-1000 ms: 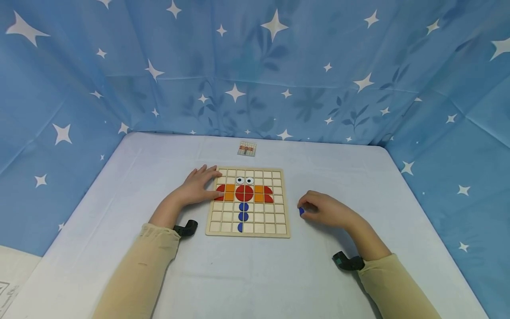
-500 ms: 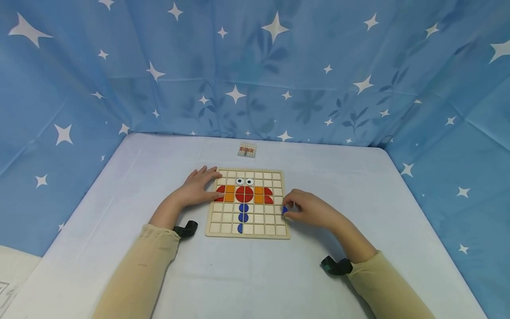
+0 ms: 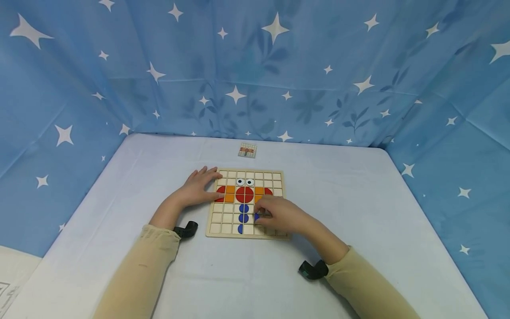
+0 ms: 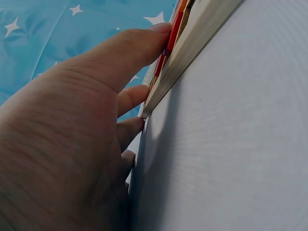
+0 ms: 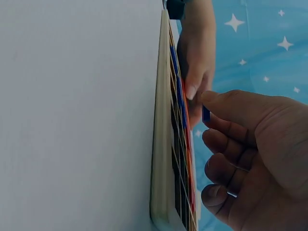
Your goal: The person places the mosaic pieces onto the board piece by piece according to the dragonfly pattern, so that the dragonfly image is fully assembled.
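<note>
A wooden grid board lies on the table, holding red, orange, blue and eye tiles. My left hand rests on its left edge, thumb on a red tile and fingers spread along the rim. Between right thumb and forefinger I pinch a small blue tile; that right hand hovers over the board's right part and hides some cells. Just left of it are two blue rounds in a column, with a blue half-round in the left cell below them.
A small pattern card lies behind the board on the white-covered table. Blue star-printed curtain surrounds the table's back and sides. Each wrist wears a black camera.
My right hand has moved left with the blue tile, from the table beside the board to above its grid. The left hand stays in place on the board's edge.
</note>
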A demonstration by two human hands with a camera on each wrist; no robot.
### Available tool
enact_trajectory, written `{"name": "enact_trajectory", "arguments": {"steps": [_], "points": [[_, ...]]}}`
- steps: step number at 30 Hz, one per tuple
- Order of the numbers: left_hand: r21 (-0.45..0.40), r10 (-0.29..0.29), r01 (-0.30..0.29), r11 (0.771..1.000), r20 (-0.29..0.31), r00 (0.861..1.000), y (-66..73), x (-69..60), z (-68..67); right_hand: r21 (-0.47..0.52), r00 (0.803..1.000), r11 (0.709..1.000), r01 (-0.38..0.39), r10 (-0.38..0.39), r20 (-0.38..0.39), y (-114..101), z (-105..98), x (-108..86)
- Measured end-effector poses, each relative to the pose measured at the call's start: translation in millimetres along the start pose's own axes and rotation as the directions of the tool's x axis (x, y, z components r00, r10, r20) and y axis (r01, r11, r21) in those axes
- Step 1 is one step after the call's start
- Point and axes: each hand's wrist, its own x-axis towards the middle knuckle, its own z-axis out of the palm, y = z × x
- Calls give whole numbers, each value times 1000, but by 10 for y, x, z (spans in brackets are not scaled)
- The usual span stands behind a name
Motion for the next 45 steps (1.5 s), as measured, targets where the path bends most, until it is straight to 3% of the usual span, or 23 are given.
{"name": "enact_trajectory", "arguments": {"steps": [14,45], "points": [[-7,-3,3,1000,6,1000,10,-7,-17,-17,998,1000,-5,6,57,-180,176,51],[-4,11,-11,1000,-4,1000,1,4,7,-54,999,998,27,-26,24,-170,246,47]]}}
